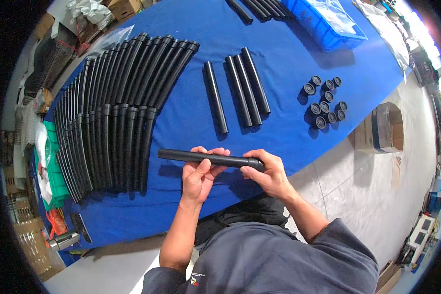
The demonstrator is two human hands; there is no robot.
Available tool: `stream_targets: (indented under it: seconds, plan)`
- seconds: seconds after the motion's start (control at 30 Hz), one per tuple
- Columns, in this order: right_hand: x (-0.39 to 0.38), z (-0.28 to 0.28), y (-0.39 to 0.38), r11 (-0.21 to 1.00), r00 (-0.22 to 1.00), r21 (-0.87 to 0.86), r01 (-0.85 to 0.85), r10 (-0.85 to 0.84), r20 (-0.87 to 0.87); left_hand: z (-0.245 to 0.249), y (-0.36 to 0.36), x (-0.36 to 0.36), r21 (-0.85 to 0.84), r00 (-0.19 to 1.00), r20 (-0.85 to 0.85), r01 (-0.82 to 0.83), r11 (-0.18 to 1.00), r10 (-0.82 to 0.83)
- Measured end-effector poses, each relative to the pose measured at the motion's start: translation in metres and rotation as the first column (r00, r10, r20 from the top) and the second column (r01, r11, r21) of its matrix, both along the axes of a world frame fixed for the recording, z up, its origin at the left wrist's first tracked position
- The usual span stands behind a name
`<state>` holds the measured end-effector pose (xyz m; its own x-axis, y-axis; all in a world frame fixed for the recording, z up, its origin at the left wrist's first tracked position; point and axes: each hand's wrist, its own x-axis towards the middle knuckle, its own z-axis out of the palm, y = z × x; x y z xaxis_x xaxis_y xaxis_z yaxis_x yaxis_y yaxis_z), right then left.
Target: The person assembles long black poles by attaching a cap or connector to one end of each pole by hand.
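Observation:
Both my hands hold one black tube (225,159) level above the near edge of the blue-covered table. My left hand (199,176) grips it around the middle, thumb on the near side. At the tube's right end, my right hand (268,172) closes its fingers around a black end cap (252,163), which sits on the tube. Beyond my hands lie several loose black tubes without caps, one (215,98) by itself and others (243,90) side by side. Round black caps (324,107) are scattered to the right.
Two rows of capped black tubes (127,73) cover the table's left side. A blue plastic crate (328,29) stands at the far right, with more tubes (264,9) beside it. An open cardboard box (377,130) is on the floor to the right, and a green crate (56,166) at the left edge.

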<state>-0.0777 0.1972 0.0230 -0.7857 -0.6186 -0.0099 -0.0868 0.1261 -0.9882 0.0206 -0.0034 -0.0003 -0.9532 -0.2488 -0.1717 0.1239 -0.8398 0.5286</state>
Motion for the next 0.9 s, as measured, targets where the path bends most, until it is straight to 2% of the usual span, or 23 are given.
stream_targets:
  seconds: [0.07, 0.27, 0.33, 0.37, 0.47, 0.5, 0.53, 0.57, 0.6, 0.63, 0.9]
  plan:
    - [-0.003, -0.004, 0.0, 1.0, 1.0, 0.008, -0.007, 0.007, 0.027, 0.001, -0.001, -0.001, 0.004, 1.0, -0.014, 0.001, 1.0, -0.001]
    - [-0.006, 0.005, -0.002, 0.996, 0.913, -0.083, 0.011, 0.024, 0.408, 0.0, -0.001, -0.001, 0.056, 0.998, -0.058, 0.001, 0.998, 0.002]
    - [-0.004, 0.001, 0.0, 1.0, 0.999, -0.004, 0.012, -0.012, 0.048, 0.003, 0.002, -0.001, 0.032, 1.0, -0.008, 0.001, 0.999, -0.001]
    - [-0.003, -0.001, 0.0, 0.999, 0.99, 0.034, 0.025, -0.02, -0.14, 0.004, 0.003, -0.001, 0.021, 1.0, 0.015, 0.001, 1.0, -0.002]
    - [-0.001, 0.002, 0.001, 1.0, 0.976, 0.012, 0.0, 0.003, -0.218, 0.001, 0.001, -0.001, 0.06, 1.0, -0.008, 0.015, 0.998, -0.014]
    - [-0.002, 0.009, 0.001, 0.999, 0.991, 0.042, -0.033, 0.038, -0.131, 0.001, 0.001, -0.001, 0.055, 1.0, -0.018, 0.018, 0.998, -0.017]
    - [-0.002, 0.012, 0.002, 0.999, 0.994, 0.002, -0.041, 0.04, 0.106, 0.0, 0.0, 0.0, 0.05, 0.999, -0.03, 0.021, 0.999, -0.02]
    - [-0.003, 0.013, 0.003, 0.999, 0.941, -0.039, -0.039, 0.049, 0.336, 0.0, 0.0, 0.0, 0.044, 0.999, -0.042, 0.024, 0.999, -0.022]
    - [-0.002, 0.014, 0.003, 0.997, 0.835, -0.078, -0.028, 0.066, 0.546, 0.0, 0.0, 0.0, 0.037, 0.999, -0.035, 0.025, 0.999, -0.024]
    - [-0.001, 0.01, 0.003, 0.997, 0.935, -0.053, -0.058, 0.073, 0.347, -0.001, 0.0, 0.0, 0.03, 0.999, -0.027, 0.025, 0.999, -0.025]
    - [0.0, -0.005, 0.0, 0.994, 0.959, -0.108, 0.007, 0.025, 0.283, 0.006, 0.007, -0.002, -0.033, 1.0, 0.01, -0.022, 0.999, 0.022]
